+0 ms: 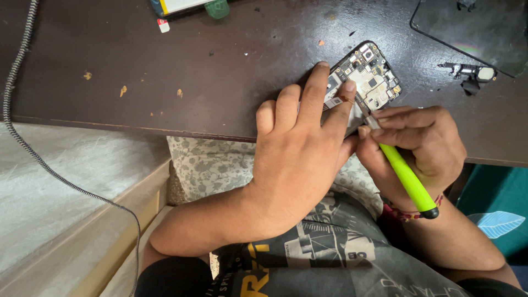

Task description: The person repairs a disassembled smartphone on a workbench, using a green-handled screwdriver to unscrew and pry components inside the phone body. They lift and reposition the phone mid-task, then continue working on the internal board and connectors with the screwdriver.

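An opened phone (367, 77) with its back cover off lies at an angle on the dark brown surface (209, 66), right of centre in the upper part of the frame, its circuit board and small metal shields bare to view. The left hand (300, 148) lies flat over the phone's lower half, fingers spread and pressing it down, index fingertip resting on the board. The right hand (418, 144) is curled around a bright green screwdriver (406, 177), pinching it near the metal shaft; the tip touches the board just beside the left index finger, and the black-capped handle end points down toward the lower right. A red thread band (404, 213) circles the right wrist.

Further out, a small black part with a pale square end (473, 73) lies at the upper right, next to a dark glass panel (478, 27) in the corner. A braided cable (33, 154) runs down the left side of the frame. At the top edge, left of centre, sits a flat box with a green piece (218, 7) against it.
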Available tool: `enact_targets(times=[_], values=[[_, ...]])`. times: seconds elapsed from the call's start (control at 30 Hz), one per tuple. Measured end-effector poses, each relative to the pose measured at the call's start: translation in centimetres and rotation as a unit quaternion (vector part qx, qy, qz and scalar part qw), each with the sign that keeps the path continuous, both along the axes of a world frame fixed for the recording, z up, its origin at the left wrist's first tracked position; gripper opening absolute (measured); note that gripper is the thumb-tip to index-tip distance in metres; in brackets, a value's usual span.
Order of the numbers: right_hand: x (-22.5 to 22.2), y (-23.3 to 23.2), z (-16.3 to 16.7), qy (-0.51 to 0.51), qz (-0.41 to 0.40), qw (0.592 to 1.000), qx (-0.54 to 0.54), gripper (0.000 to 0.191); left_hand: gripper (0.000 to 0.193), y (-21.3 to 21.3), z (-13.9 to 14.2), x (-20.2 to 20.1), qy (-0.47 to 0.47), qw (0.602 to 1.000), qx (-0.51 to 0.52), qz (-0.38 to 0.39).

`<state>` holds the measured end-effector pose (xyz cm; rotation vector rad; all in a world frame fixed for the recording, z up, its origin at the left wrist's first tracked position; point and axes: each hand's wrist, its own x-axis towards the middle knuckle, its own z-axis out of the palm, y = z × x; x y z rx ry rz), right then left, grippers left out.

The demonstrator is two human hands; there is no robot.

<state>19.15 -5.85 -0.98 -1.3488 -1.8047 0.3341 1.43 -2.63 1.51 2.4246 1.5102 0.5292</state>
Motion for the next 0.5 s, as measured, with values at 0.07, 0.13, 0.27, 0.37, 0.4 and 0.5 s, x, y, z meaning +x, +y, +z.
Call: enact_targets(times=[0.07, 0.13, 0.27, 0.37, 0.4, 0.5], values=[[-0.03, 0.0, 0.14, -0.007, -0.004, 1.0, -0.005, 0.03, 0.058, -0.02, 0.0, -0.05, 0.002, 1.0, 0.0, -0.002], [-0.06, 0.02, 0.27, -0.009, -0.006, 1.0, -0.009, 0.029, 0.058, -0.03, 0.02, -0.08, 0.004, 1.0, -0.001, -0.003], [-0.14, 0.11, 0.31, -0.009, -0.008, 1.0, -0.009, 0.029, 0.057, -0.04, 0.01, -0.06, 0.004, 1.0, 0.0, -0.003], [-0.17, 0.14, 0.26, -0.008, -0.007, 1.0, -0.006, 0.029, 0.056, -0.07, -0.05, -0.05, 0.001, 1.0, 0.001, -0.002], [-0.19, 0.15, 0.25, -0.006, -0.006, 1.0, -0.005, 0.029, 0.056, -0.09, -0.06, -0.04, 0.0, 1.0, 0.001, -0.002], [-0.25, 0.04, 0.3, -0.009, -0.016, 1.0, -0.01, 0.028, 0.056, -0.15, -0.1, -0.04, 0.002, 1.0, 0.005, -0.002]])
